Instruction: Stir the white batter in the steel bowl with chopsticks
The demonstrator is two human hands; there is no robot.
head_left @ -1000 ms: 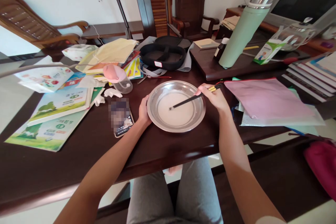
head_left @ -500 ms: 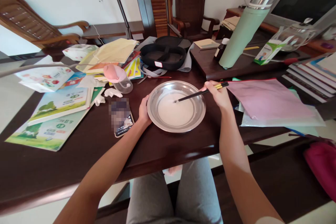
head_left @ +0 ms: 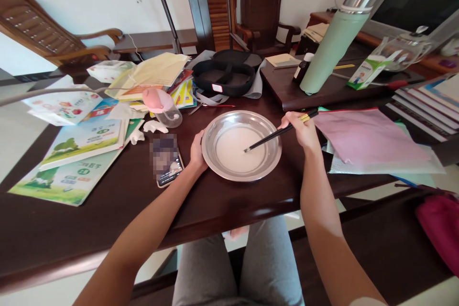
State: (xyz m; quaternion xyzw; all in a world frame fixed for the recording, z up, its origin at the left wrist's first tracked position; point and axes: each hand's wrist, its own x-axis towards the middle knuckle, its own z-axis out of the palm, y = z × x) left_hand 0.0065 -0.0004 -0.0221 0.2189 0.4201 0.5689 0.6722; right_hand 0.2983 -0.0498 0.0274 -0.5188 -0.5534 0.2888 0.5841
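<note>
Both bare forearms (head_left: 319, 191) slant in toward each other over the near edge of the tabletop (head_left: 114, 196)! Left hand (head_left: 198, 153): thumb side up, palm turned inward, fingertips hidden from me. Right hand (head_left: 303, 130): a touch nearer the far edge, thumb and fingers pinched together. Below, grey-clad thighs (head_left: 273, 260), slightly parted.

On the worktop (head_left: 233, 206) I see a phone (head_left: 169, 172), workbooks (head_left: 84, 146) to its left and a pink-capped bottle (head_left: 165, 109) beyond it. Farther back I have a black case (head_left: 224, 81). To the right I get a green flask (head_left: 332, 52), a carton (head_left: 368, 72) and a pink pouch (head_left: 371, 138) near stacked books (head_left: 421, 111).
</note>
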